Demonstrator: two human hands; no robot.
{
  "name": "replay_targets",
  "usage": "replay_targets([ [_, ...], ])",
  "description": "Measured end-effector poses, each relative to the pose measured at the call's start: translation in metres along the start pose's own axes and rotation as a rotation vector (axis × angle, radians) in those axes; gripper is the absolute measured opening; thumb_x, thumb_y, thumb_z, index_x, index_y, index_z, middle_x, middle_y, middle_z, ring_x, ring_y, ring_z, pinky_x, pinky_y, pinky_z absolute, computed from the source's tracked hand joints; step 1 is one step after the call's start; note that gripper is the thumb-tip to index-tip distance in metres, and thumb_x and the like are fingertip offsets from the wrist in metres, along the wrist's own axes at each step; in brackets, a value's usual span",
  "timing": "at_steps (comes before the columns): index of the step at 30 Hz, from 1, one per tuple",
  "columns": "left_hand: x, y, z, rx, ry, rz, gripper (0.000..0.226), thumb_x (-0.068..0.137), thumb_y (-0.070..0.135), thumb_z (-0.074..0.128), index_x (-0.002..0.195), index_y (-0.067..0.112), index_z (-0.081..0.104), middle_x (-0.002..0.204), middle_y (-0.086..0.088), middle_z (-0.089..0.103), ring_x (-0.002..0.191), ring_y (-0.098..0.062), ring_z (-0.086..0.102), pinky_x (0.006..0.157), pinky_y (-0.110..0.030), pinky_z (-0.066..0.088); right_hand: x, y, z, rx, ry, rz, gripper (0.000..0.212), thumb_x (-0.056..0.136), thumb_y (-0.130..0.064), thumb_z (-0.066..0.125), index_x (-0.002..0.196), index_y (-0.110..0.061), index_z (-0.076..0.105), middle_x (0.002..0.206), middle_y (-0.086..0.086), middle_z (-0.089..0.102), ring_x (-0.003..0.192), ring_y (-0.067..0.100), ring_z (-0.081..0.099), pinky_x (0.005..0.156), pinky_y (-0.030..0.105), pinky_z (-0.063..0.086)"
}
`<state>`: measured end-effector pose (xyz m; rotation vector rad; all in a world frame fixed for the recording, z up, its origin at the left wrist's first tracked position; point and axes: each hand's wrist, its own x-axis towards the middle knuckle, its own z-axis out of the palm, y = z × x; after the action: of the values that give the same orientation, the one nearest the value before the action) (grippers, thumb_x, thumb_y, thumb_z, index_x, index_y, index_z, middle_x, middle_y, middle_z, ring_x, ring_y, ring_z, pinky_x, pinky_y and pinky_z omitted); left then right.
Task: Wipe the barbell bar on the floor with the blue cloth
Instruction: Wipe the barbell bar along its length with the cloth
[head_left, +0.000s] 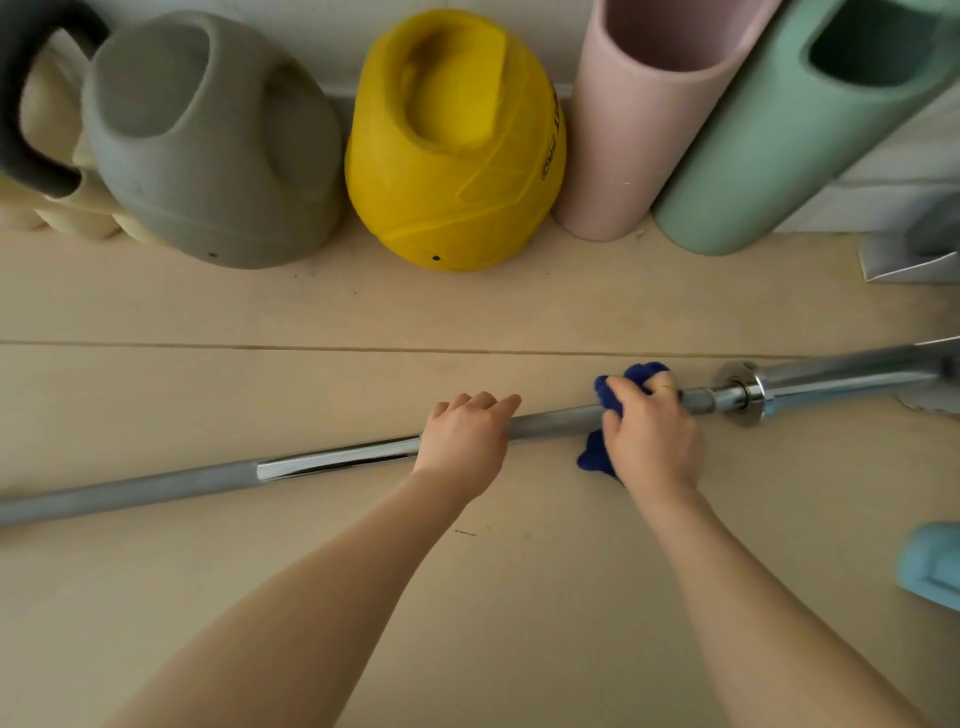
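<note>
Bar: the barbell bar (332, 460) lies on the tan floor (467, 597), running from lower left up to the collar (740, 392) at right.
Your left hand (465, 441): it rests over the shaft mid-length, fingers loosely bent across it.
Your right hand (649, 436): it grips the blue cloth (605, 400) bunched round the bar, just beside the collar.
Behind: a grey kettlebell (213, 145), a yellow kettlebell (452, 140), and pink (634, 130) and green foam rollers (769, 140) stand by the wall.
</note>
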<state>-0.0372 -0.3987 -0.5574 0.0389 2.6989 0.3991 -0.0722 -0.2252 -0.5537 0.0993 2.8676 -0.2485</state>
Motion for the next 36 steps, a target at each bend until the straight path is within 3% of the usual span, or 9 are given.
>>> replay_targets([
  [4,0.006,0.002,-0.001,0.055,-0.097,-0.016,0.035,0.096,0.014,0.039,0.129,0.021,0.046,0.119,-0.002,0.06,0.11,-0.026,0.051,0.09,-0.032,0.035,0.004,0.019,-0.005,-0.079,-0.049,-0.191,0.034,0.084,-0.021,0.057,0.118,-0.024,0.06,0.119,0.014,0.049,0.092,0.038,0.059,0.067,0.038,0.047],
  [8,0.01,0.001,-0.005,0.068,-0.167,-0.02,0.03,0.099,0.019,0.035,0.124,0.021,0.051,0.117,-0.003,0.059,0.105,-0.026,0.056,0.092,-0.031,0.035,0.021,0.048,-0.012,-0.014,0.076,0.076,0.028,0.084,-0.016,0.057,0.111,-0.016,0.064,0.113,0.018,0.051,0.086,0.041,0.059,0.064,0.038,0.044],
  [10,0.01,0.002,-0.005,0.079,-0.162,-0.014,0.027,0.099,0.02,0.036,0.12,0.021,0.053,0.113,-0.004,0.06,0.102,-0.026,0.056,0.089,-0.031,0.035,0.018,0.037,-0.008,-0.02,0.066,0.102,0.026,0.085,-0.016,0.055,0.109,-0.015,0.064,0.114,0.018,0.05,0.085,0.04,0.059,0.061,0.035,0.038],
  [14,0.003,0.005,-0.001,0.069,-0.138,-0.017,0.022,0.097,0.02,0.042,0.115,0.021,0.055,0.107,-0.003,0.061,0.099,-0.025,0.056,0.085,-0.029,0.034,0.002,0.035,-0.005,-0.145,-0.032,-0.16,0.031,0.086,-0.023,0.056,0.116,-0.023,0.061,0.12,0.013,0.05,0.09,0.038,0.059,0.065,0.036,0.044],
  [20,-0.01,0.008,0.01,0.063,-0.065,-0.002,0.029,0.095,0.023,0.049,0.123,0.021,0.05,0.116,-0.001,0.057,0.106,-0.024,0.052,0.085,-0.03,0.035,0.018,0.061,-0.016,-0.084,0.058,0.172,0.025,0.088,-0.019,0.053,0.109,-0.014,0.065,0.113,0.02,0.049,0.087,0.042,0.058,0.064,0.034,0.039],
  [26,-0.021,0.009,0.019,0.07,-0.018,0.033,0.034,0.094,0.024,0.049,0.127,0.019,0.046,0.12,-0.002,0.052,0.109,-0.024,0.05,0.087,-0.031,0.035,-0.027,0.0,0.004,-0.019,-0.124,-0.144,0.028,0.089,-0.026,0.052,0.116,-0.024,0.06,0.125,0.012,0.045,0.095,0.037,0.059,0.074,0.036,0.048],
  [28,-0.024,0.004,0.02,0.046,-0.017,0.053,0.039,0.093,0.026,0.051,0.131,0.019,0.043,0.124,-0.001,0.051,0.113,-0.023,0.05,0.091,-0.031,0.034,-0.023,0.008,0.0,-0.044,-0.096,-0.12,0.028,0.089,-0.025,0.051,0.116,-0.024,0.06,0.122,0.012,0.046,0.095,0.038,0.058,0.073,0.037,0.047],
  [32,-0.039,-0.027,0.016,0.067,-0.066,0.136,0.051,0.091,0.028,0.055,0.138,0.02,0.037,0.134,0.001,0.046,0.122,-0.021,0.044,0.101,-0.03,0.029,-0.031,0.01,0.0,-0.138,0.002,0.037,0.025,0.089,-0.016,0.05,0.112,-0.016,0.058,0.124,0.017,0.042,0.085,0.04,0.059,0.062,0.035,0.041],
  [36,-0.059,-0.052,0.013,0.052,-0.056,0.086,0.061,0.089,0.028,0.057,0.143,0.019,0.03,0.14,0.002,0.042,0.13,-0.02,0.037,0.105,-0.03,0.027,-0.075,-0.067,0.029,0.091,-0.116,-0.088,0.016,0.072,-0.01,0.069,0.087,-0.015,0.067,0.101,0.021,0.055,0.055,0.038,0.06,0.047,0.032,0.045],
])
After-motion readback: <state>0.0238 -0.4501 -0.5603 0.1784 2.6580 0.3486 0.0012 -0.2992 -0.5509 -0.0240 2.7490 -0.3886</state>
